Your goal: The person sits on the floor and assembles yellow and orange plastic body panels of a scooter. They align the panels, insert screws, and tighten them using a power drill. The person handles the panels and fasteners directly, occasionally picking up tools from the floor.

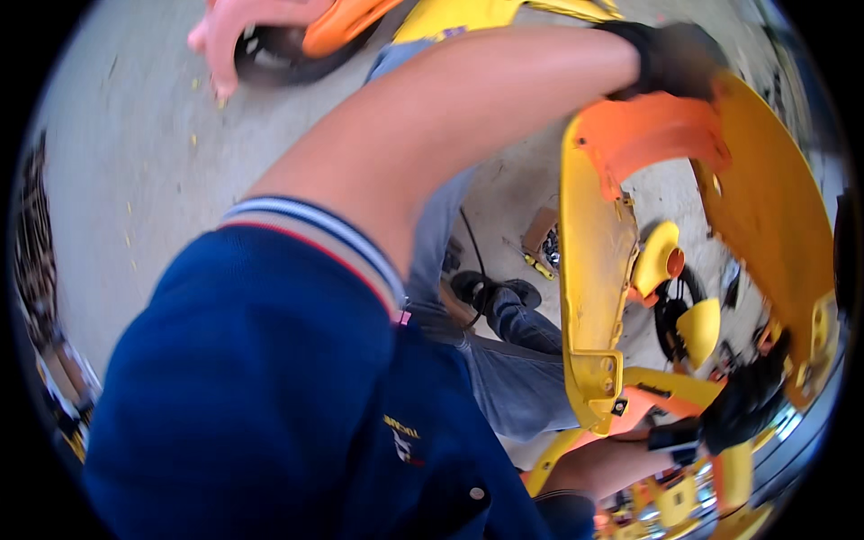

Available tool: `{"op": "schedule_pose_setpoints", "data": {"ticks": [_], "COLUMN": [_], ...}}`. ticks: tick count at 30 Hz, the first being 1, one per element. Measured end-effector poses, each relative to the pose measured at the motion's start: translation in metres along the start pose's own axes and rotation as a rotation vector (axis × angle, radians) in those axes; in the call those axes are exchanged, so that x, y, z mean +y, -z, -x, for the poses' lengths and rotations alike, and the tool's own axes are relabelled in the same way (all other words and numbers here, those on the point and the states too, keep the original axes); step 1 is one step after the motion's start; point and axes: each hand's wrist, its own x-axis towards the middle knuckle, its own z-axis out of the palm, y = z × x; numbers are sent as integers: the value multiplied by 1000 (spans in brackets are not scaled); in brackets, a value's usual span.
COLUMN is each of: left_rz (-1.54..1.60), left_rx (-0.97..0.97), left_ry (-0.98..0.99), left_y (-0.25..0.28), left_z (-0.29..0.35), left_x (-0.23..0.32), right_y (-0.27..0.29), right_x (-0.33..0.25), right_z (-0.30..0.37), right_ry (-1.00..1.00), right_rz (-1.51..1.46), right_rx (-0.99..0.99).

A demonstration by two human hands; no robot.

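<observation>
The U-shaped yellow motorcycle fairing (596,279), with its orange crosspiece (650,133) at the top, fills the right of the frame, standing between my two hands: one at its upper edge, the other by its lower right end. In the upper left is a pink-and-orange body panel (270,13) around a dark wheel (310,67). A yellow panel (468,16) lies along the top edge.

My black-gloved left hand (677,61), at upper right, meets the fairing's top beside the crosspiece; blur hides my fingers, so I cannot tell how far they are closed or whether they grip. My gloved right hand (745,400), lower right, has its fingers bent up toward the fairing's inner side; I cannot tell if they have hold of it. Through the opening I see a curved yellow piece (654,256); left of the fairing, a small cardboard box (540,227) and a yellow-handled tool (540,266).
</observation>
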Motion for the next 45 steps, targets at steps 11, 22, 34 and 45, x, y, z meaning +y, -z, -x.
{"op": "schedule_pose_setpoints", "data": {"ticks": [11, 22, 34, 45], "left_rz": [-29, -164, -161, -188], "left_rx": [-114, -51, -172, -84], "left_ry": [-195, 6, 252, 176], "left_y": [-51, -74, -60, -67], "left_z": [-67, -25, -16, -19], "left_x": [-30, -13, 17, 17], "right_y": [34, -1, 16, 40], "right_x": [40, 51, 39, 47], "right_z": [55, 60, 54, 54], "right_ry": [-312, -49, -31, 192], "right_rz": [-349, 701, 159, 620], "right_rx": [-92, 277, 228, 110]}}
